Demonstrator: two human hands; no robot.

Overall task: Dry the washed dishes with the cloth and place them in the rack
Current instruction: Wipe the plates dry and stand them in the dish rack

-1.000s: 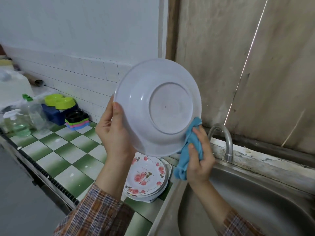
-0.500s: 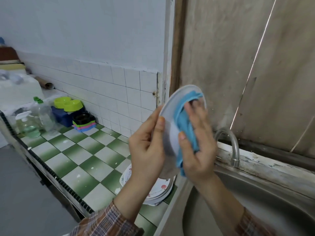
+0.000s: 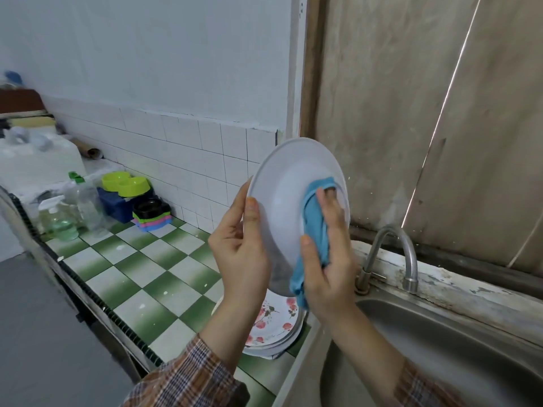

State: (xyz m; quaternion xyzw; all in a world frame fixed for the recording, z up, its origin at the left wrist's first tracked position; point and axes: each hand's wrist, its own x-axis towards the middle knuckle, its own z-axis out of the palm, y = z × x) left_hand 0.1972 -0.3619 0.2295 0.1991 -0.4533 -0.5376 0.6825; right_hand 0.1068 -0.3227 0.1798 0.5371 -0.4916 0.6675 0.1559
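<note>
A plain white deep plate [image 3: 286, 195] is held upright in front of me, its hollow side turned toward me. My left hand [image 3: 241, 251] grips its left rim, thumb on the inner face. My right hand [image 3: 329, 254] holds a blue cloth [image 3: 314, 227] and presses it against the plate's inner right side. Below my hands a stack of flower-patterned plates [image 3: 273, 321] lies on the green-and-white tiled counter [image 3: 141, 277] beside the sink. No rack is in view.
A steel sink [image 3: 440, 348] with a curved tap [image 3: 393, 254] is at the right. At the counter's far left stand plastic bottles [image 3: 64, 215], green bowls on a blue box [image 3: 126, 189] and stacked coloured trays [image 3: 151, 215]. A white tiled wall runs behind.
The plate went from showing its underside to its hollow side. The cloth moved from the bottom rim onto the inner face. My view widened slightly.
</note>
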